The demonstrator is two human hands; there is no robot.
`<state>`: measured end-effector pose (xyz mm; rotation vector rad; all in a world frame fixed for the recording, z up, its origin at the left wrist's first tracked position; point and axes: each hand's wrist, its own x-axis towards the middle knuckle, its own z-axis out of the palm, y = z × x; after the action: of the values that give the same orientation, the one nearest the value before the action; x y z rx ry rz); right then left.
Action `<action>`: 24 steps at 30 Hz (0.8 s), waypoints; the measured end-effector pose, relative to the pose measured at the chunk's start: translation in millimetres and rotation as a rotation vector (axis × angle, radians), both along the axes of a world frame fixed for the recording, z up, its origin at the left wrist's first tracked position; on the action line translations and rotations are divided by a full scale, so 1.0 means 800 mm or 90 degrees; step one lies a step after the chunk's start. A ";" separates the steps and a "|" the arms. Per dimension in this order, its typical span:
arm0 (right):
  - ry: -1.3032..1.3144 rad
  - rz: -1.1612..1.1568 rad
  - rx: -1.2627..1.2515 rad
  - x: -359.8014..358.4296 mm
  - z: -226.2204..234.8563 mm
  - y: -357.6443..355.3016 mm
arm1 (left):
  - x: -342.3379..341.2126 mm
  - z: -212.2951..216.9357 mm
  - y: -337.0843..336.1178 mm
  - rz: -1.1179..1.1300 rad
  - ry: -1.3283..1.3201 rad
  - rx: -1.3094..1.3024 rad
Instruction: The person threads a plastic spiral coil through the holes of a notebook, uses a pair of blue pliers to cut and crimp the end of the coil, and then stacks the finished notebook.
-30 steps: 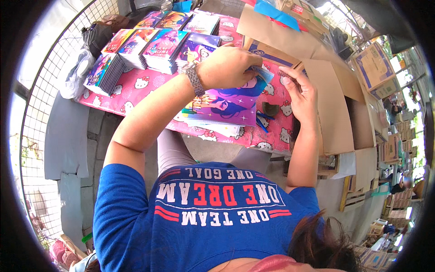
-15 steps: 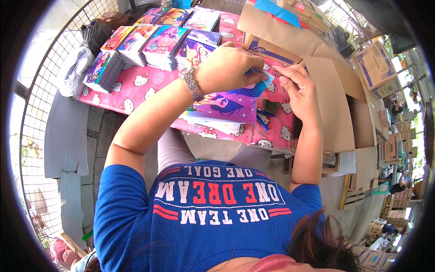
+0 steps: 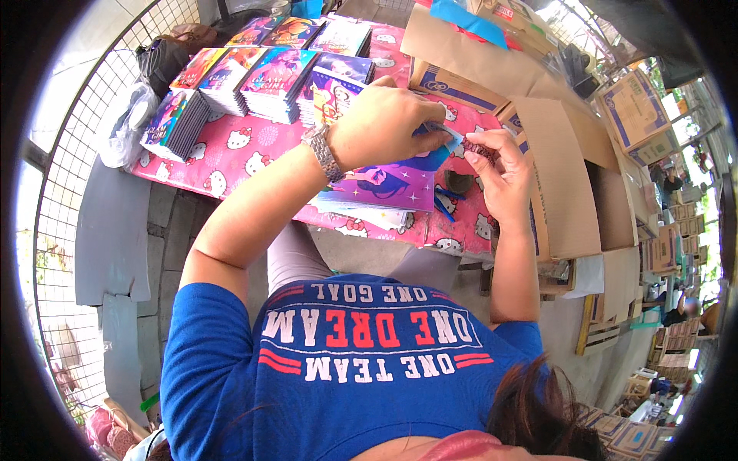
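Note:
My left hand, with a metal watch on its wrist, is closed over a small blue strip above the pink table. Just to its right, my right hand pinches a small dark patterned piece between its fingertips, almost touching the blue strip. Under both hands a purple illustrated notebook lies on top of a few others. A dark round roll and some blue bits sit on the table between the notebook and my right hand.
Several stacks of colourful notebooks stand along the far left of the pink cat-print tablecloth. Flattened and open cardboard boxes fill the right side. A wire fence and a black bag are at left.
Both hands have stayed together over the purple notebook, shifting only slightly; my left hand's fingers have closed in more on the blue strip near my right fingertips.

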<state>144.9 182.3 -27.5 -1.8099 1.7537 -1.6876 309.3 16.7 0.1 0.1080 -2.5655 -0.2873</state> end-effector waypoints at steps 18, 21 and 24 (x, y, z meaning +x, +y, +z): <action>0.076 -0.029 0.114 0.007 0.031 0.011 | -0.007 0.002 0.022 -0.021 -0.001 -0.082; -0.068 -0.022 0.267 0.004 0.046 0.018 | -0.005 0.008 0.023 -0.028 -0.049 -0.066; 0.161 -0.050 0.112 0.014 0.058 0.011 | -0.005 0.013 0.022 -0.035 -0.077 -0.042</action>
<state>155.9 190.9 19.1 -1.9679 2.0232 -1.3263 305.1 34.4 10.9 0.0315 -2.6979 -0.2235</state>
